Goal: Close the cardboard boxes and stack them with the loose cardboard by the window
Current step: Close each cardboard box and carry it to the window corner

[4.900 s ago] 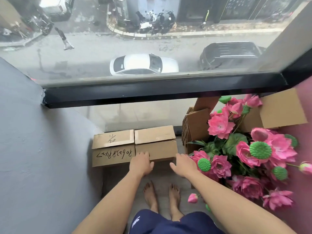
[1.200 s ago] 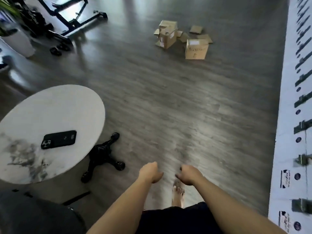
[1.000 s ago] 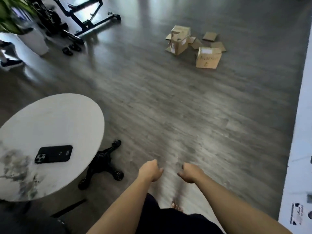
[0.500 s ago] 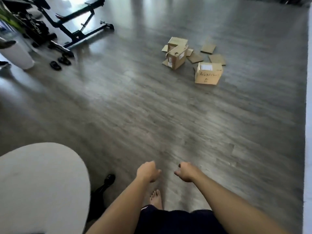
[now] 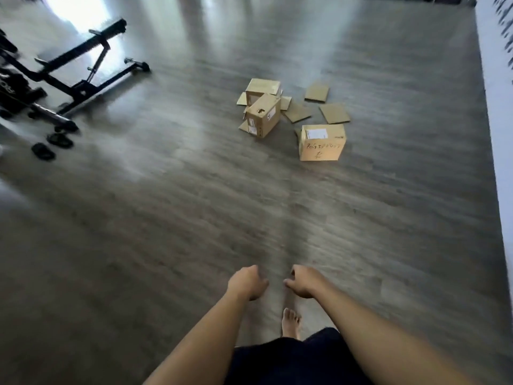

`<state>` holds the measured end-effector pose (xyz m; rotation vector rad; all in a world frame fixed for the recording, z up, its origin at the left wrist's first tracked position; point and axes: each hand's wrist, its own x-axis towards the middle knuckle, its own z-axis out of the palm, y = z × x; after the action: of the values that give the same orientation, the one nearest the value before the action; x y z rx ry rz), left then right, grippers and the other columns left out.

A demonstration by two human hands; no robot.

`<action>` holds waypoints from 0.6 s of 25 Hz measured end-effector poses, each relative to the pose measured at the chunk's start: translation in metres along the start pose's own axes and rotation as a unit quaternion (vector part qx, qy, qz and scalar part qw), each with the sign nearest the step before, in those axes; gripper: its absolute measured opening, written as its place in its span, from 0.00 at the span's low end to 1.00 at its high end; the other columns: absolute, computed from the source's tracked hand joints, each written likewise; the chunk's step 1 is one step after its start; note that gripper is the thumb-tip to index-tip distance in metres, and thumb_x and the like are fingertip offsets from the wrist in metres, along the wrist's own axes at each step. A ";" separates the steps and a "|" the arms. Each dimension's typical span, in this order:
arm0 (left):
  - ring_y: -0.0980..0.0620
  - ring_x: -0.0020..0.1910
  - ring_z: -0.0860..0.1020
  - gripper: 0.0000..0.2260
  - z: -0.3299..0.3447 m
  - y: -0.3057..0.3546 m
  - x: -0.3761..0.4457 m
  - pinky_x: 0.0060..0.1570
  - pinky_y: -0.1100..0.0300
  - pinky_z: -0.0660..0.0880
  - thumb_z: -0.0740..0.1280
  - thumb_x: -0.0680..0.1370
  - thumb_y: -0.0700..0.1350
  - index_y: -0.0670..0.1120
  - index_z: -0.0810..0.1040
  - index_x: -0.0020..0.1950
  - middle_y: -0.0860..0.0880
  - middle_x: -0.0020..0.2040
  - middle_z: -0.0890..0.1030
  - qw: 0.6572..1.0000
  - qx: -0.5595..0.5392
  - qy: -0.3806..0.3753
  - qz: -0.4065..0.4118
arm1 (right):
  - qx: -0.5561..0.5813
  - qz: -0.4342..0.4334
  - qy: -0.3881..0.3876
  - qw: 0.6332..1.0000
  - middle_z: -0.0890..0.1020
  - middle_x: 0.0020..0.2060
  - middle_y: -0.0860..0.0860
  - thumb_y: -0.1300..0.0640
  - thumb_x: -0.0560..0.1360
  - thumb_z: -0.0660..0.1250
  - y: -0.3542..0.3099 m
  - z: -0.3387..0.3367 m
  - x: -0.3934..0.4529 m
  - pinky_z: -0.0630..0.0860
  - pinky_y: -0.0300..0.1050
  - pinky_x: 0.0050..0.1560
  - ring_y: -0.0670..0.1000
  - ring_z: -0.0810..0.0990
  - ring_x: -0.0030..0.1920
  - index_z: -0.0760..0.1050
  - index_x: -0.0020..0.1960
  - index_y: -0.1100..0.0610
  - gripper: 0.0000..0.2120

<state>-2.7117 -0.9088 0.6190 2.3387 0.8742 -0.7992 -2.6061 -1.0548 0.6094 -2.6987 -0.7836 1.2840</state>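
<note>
Exercise bench (image 5: 80, 76): a black metal frame stands on the wood floor (image 5: 166, 218), far to the left of the lettered box and clear of the walking line.

Leaning boxes (image 5: 262, 111): two cartons left of the lettered box, touching, one tilted against the other; flaps splay at their bases, so they appear to need squaring and folding shut before lifting.

Left hand (image 5: 247, 283): held out low in front of the body, well short of the lettered box; its grip is loosely curled and holds nothing.

Right hand (image 5: 304, 282): just beside the left, fingers loosely curled, grip empty.

Bare foot (image 5: 291, 323): mid-stride below the hands, suggesting a walk toward the cartons.

Loose cardboard (image 5: 316, 107): several flat sheets lie on the floor just behind the lettered box, some apart, some partly under the leaning boxes.

Lettered box (image 5: 322, 142): upright, top seemingly shut, handwriting on its near face, a label on top; nearest of the cartons.

Step in hand: the approach, by this reading; no window shows here.

Doing it well: probably stop squarely at the lettered box, take it by both sides from below, and gather sheets flat so nothing slides during the carry.

Risk: a sheet underfoot could slip on the smooth floor.
</note>
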 end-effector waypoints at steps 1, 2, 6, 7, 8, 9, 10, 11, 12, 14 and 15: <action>0.44 0.62 0.78 0.21 -0.017 0.020 0.017 0.58 0.54 0.74 0.62 0.79 0.58 0.46 0.75 0.65 0.45 0.63 0.79 1.000 -0.006 0.005 -0.002 | -0.005 0.002 0.001 1.000 0.78 0.64 0.57 0.42 0.78 0.62 0.005 -0.025 0.016 0.74 0.49 0.58 0.58 0.77 0.62 0.72 0.66 0.56 0.23; 0.44 0.61 0.78 0.21 -0.034 0.038 0.036 0.57 0.54 0.74 0.62 0.79 0.57 0.45 0.75 0.65 0.45 0.63 0.79 1.000 -0.011 0.012 -0.001 | -0.013 0.002 0.001 1.000 0.78 0.64 0.58 0.42 0.78 0.62 0.010 -0.050 0.033 0.74 0.49 0.58 0.59 0.77 0.63 0.72 0.67 0.56 0.24; 0.45 0.63 0.77 0.21 -0.088 0.081 0.094 0.56 0.55 0.72 0.61 0.80 0.57 0.45 0.74 0.67 0.45 0.64 0.78 0.999 -0.025 0.026 0.016 | -0.028 0.000 0.005 1.000 0.78 0.64 0.58 0.41 0.79 0.61 0.019 -0.124 0.093 0.74 0.49 0.58 0.59 0.76 0.63 0.73 0.65 0.57 0.24; 0.45 0.62 0.77 0.21 -0.098 0.084 0.109 0.56 0.55 0.72 0.62 0.80 0.57 0.45 0.74 0.67 0.45 0.64 0.78 0.999 -0.021 0.022 0.012 | -0.028 0.006 0.001 1.000 0.78 0.64 0.58 0.40 0.79 0.61 0.019 -0.138 0.109 0.75 0.50 0.59 0.59 0.76 0.64 0.72 0.65 0.56 0.24; 0.45 0.62 0.77 0.21 -0.109 0.084 0.125 0.57 0.54 0.73 0.62 0.80 0.57 0.45 0.74 0.67 0.45 0.63 0.79 1.000 -0.016 0.015 0.006 | -0.026 0.012 -0.003 1.000 0.77 0.64 0.58 0.40 0.79 0.61 0.018 -0.150 0.125 0.75 0.50 0.60 0.59 0.76 0.64 0.72 0.65 0.56 0.24; 0.45 0.61 0.77 0.21 -0.120 0.083 0.142 0.58 0.53 0.74 0.62 0.80 0.56 0.45 0.75 0.66 0.45 0.63 0.79 1.000 -0.014 0.006 -0.001 | -0.021 0.016 -0.006 1.000 0.77 0.64 0.58 0.40 0.79 0.61 0.015 -0.162 0.142 0.75 0.50 0.60 0.59 0.76 0.64 0.72 0.65 0.57 0.24; 0.44 0.61 0.78 0.20 -0.132 0.082 0.161 0.58 0.53 0.75 0.62 0.80 0.55 0.45 0.75 0.66 0.45 0.62 0.80 1.000 -0.011 -0.005 -0.008 | -0.018 0.018 -0.010 1.000 0.77 0.64 0.58 0.40 0.79 0.61 0.011 -0.174 0.159 0.75 0.49 0.60 0.59 0.76 0.63 0.72 0.66 0.57 0.24; 0.43 0.60 0.78 0.19 -0.145 0.080 0.182 0.57 0.53 0.76 0.61 0.80 0.55 0.44 0.75 0.65 0.44 0.62 0.80 1.000 -0.004 -0.013 -0.011 | -0.016 0.019 -0.014 1.000 0.77 0.64 0.58 0.41 0.79 0.61 0.007 -0.188 0.177 0.74 0.49 0.59 0.59 0.76 0.63 0.72 0.66 0.57 0.24; 0.43 0.60 0.79 0.18 -0.157 0.079 0.203 0.56 0.53 0.76 0.60 0.80 0.54 0.44 0.76 0.64 0.44 0.61 0.80 1.000 0.004 -0.016 -0.013 | -0.015 0.021 -0.017 1.000 0.77 0.64 0.57 0.41 0.79 0.61 0.003 -0.202 0.195 0.74 0.48 0.58 0.58 0.76 0.63 0.72 0.66 0.57 0.24; 0.43 0.59 0.79 0.17 -0.189 0.084 0.246 0.53 0.55 0.75 0.61 0.79 0.52 0.45 0.77 0.63 0.44 0.61 0.81 1.000 0.015 -0.014 -0.006 | -0.009 0.023 -0.014 1.000 0.77 0.65 0.57 0.41 0.79 0.62 -0.007 -0.237 0.231 0.73 0.47 0.58 0.58 0.76 0.63 0.72 0.67 0.57 0.24; 0.43 0.59 0.79 0.17 -0.211 0.091 0.266 0.52 0.56 0.74 0.61 0.79 0.52 0.45 0.78 0.63 0.44 0.61 0.81 1.000 0.019 -0.012 0.001 | -0.005 0.028 -0.010 1.000 0.77 0.65 0.58 0.41 0.79 0.62 -0.013 -0.259 0.247 0.73 0.47 0.58 0.59 0.76 0.63 0.72 0.67 0.57 0.24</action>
<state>-2.4106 -0.7279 0.6089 2.3583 0.8533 -0.8487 -2.2901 -0.8855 0.6063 -2.7372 -0.7243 1.3251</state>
